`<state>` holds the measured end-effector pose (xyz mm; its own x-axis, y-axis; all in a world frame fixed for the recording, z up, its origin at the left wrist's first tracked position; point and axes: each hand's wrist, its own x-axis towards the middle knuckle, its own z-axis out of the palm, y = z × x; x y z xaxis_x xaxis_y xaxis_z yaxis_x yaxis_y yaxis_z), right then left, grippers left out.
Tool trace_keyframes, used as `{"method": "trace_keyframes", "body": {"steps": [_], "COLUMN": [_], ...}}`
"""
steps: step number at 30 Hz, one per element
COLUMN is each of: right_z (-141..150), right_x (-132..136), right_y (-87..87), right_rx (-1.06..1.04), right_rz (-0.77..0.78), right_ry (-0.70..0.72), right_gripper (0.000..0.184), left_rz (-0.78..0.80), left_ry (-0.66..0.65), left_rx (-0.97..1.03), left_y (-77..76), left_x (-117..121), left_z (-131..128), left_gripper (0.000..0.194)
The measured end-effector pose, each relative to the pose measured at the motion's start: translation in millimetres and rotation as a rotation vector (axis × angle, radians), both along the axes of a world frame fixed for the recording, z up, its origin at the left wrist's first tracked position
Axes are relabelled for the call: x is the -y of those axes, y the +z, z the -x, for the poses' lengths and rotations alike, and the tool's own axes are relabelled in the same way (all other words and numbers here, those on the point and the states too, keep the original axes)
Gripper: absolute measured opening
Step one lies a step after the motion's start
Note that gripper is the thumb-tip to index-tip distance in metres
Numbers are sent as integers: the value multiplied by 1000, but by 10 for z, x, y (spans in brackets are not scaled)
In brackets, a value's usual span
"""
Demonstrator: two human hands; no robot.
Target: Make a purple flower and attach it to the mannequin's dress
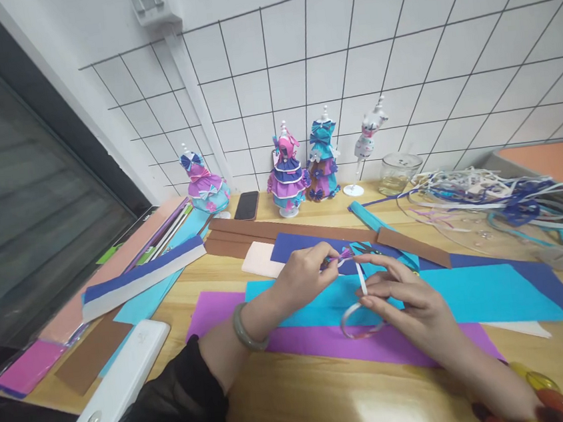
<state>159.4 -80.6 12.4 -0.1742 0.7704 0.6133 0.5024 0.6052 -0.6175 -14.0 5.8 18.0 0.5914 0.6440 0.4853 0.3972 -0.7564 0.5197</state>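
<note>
Above the stacked coloured sheets, my left hand (304, 274) pinches a small gathered purple piece (346, 254), its folds fanning out past the fingertips. A narrow white ribbon (362, 279) runs from that piece down to my right hand (405, 292), where thumb and fingers grip it. The ribbon's loose length curls in a loop below the right fingers. Dark-bladed scissors (370, 250) lie just behind my hands, partly hidden. Under them are a turquoise sheet (491, 293) and a purple sheet (321, 348).
Dressed mini mannequins (288, 177) and a bare mannequin (367, 135) stand along the tiled wall. A phone (247, 206) lies behind brown strips (283, 227). Tangled ribbons (505, 191) and a glass jar (400, 171) are at the right, a white device (123, 382) at the left.
</note>
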Motion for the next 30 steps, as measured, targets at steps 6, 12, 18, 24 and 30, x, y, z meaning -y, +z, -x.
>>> {"method": "trace_keyframes", "body": {"steps": [6, 12, 18, 24, 30], "right_z": [53, 53, 23, -11, -45], "right_x": [32, 68, 36, -22, -24], "right_y": [0, -13, -52, -116, -132], "right_rx": [75, 158, 168, 173, 175], "right_rz": [-29, -103, -24, 68, 38], "right_ry": [27, 25, 123, 194, 129], "right_gripper": [17, 16, 13, 11, 25], "left_rz": [-14, -71, 44, 422, 400], "left_ry": [39, 44, -73, -77, -53], "left_rx": [97, 168, 331, 412, 353], "left_y": [107, 146, 149, 115, 154], "left_x": [-31, -40, -26, 7, 34], "left_z": [34, 50, 38, 10, 3], "left_gripper": [10, 11, 11, 16, 14]}}
